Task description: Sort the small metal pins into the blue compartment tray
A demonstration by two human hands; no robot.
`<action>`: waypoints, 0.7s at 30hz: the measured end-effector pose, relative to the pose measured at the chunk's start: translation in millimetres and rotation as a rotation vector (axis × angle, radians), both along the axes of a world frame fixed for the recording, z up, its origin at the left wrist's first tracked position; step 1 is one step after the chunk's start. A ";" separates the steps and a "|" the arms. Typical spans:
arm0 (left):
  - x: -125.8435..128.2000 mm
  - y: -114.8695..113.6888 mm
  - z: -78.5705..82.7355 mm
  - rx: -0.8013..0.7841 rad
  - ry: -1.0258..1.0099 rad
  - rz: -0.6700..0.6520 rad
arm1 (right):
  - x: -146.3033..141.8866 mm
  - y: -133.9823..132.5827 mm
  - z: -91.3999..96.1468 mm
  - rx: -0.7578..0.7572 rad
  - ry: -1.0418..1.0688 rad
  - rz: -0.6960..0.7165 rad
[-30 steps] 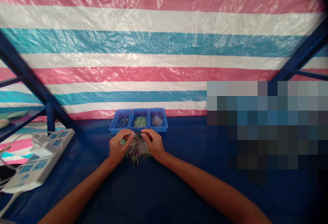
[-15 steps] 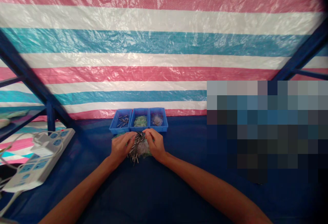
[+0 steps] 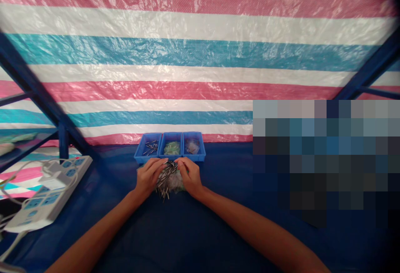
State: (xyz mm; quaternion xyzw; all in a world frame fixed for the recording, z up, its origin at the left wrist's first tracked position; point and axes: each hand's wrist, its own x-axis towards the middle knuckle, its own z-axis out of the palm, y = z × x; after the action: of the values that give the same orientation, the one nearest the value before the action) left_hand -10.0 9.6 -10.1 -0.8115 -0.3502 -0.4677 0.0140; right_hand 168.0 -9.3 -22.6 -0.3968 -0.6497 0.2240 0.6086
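Note:
A mixed pile lies on the dark blue table, with thin metal pins (image 3: 163, 189) on its left and clear plastic bits (image 3: 175, 180) on its right. Over the pile's left side, my left hand (image 3: 149, 176) has its fingers bent and drawn together at the tips. My right hand (image 3: 191, 176) is at the opposite side, thumb and forefinger closed near the pile's top. Whatever the fingertips hold is too small to make out. Just behind stand three blue bins: a left bin (image 3: 137, 155) with metal pins, a middle bin (image 3: 170, 157) with greenish pieces, a right bin (image 3: 202, 157) with clear bits.
A white power strip (image 3: 54, 211) with plugs and cables lies on the left of the table (image 3: 175, 239). Dark blue frame bars (image 3: 40, 92) slope down at both sides. Behind hangs a striped plastic sheet (image 3: 187, 52). A pixelated patch hides the right side.
My left hand's thumb and fingers have come closer together. My right hand stays nearly in place. The pile and bins look the same; the view shifts slightly.

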 end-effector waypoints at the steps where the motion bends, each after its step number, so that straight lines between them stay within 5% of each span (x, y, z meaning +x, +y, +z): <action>1: 0.6 0.3 0.9 -0.009 -0.013 0.007 | 0.0 -0.1 0.1 -0.001 0.000 0.000; 21: -5.3 3.3 -6.1 -0.108 -0.053 0.115 | -1.8 6.6 -13.7 0.055 -0.234 0.104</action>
State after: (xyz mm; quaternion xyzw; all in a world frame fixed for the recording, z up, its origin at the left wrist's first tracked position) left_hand -15.3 12.9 -16.2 -0.7768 -0.4212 -0.4680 -0.0119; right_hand 166.2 -2.8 -36.3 -0.3691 -0.7418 0.1898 0.5268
